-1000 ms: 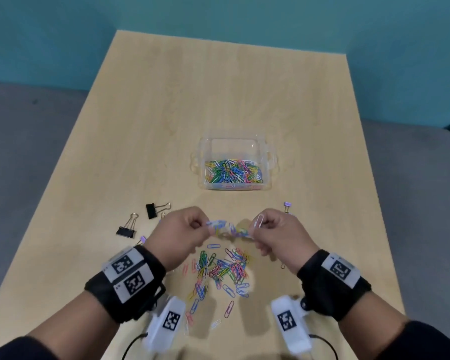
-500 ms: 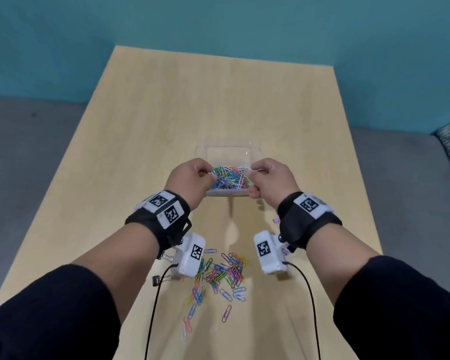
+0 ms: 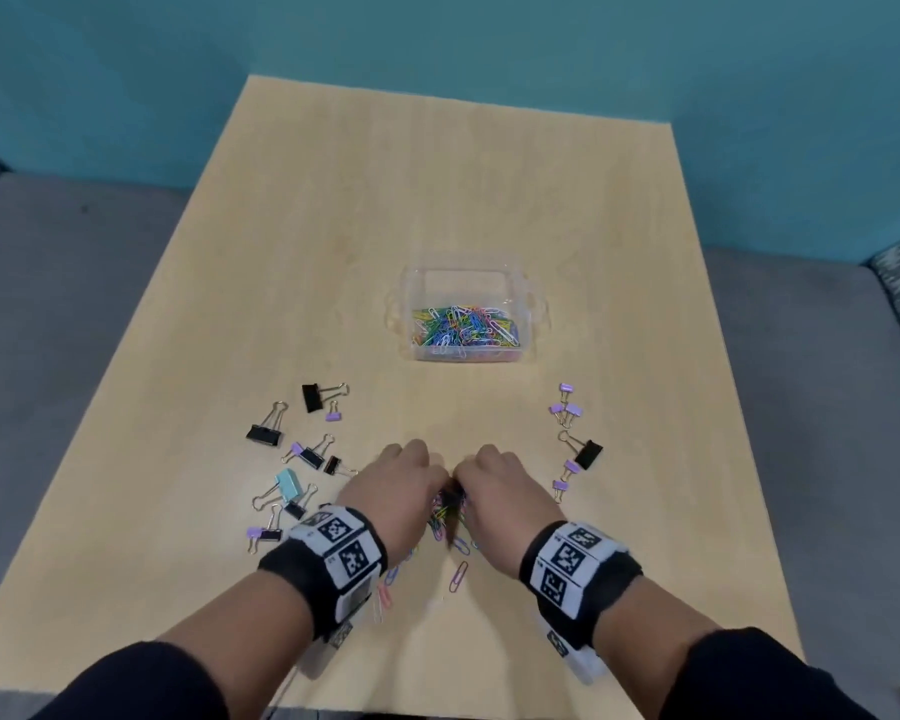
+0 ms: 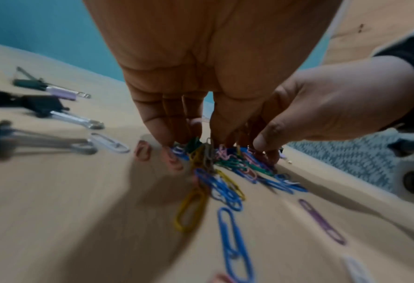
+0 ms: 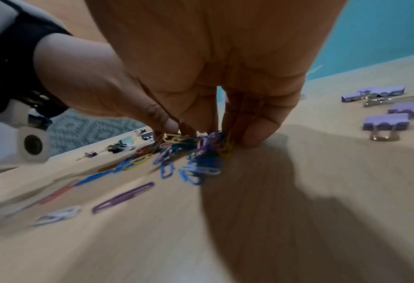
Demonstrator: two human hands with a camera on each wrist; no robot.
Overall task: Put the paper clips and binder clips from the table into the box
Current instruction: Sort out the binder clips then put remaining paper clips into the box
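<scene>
A clear plastic box (image 3: 405,283) in the middle of the table holds many coloured paper clips (image 3: 463,327). A loose pile of paper clips (image 3: 444,514) lies nearer to me. My left hand (image 3: 411,475) and right hand (image 3: 489,478) meet over it, knuckles up. In the left wrist view the left hand (image 4: 201,141) pinches into the pile (image 4: 225,162) with fingers and thumb. The right hand (image 5: 208,134) grips the same heap (image 5: 196,153) from the other side. Stray clips (image 3: 458,576) lie closer to me.
Black, purple and one light-blue binder clips (image 3: 302,459) are scattered left of my hands. More purple and black ones (image 3: 575,444) lie to the right. The wooden table (image 3: 463,174) ends at a teal wall, with grey seating at both sides.
Both hands carried a bunch of clips to the box and have come back down onto the pile near me. The camera view has shifted, showing the binder clips again.
</scene>
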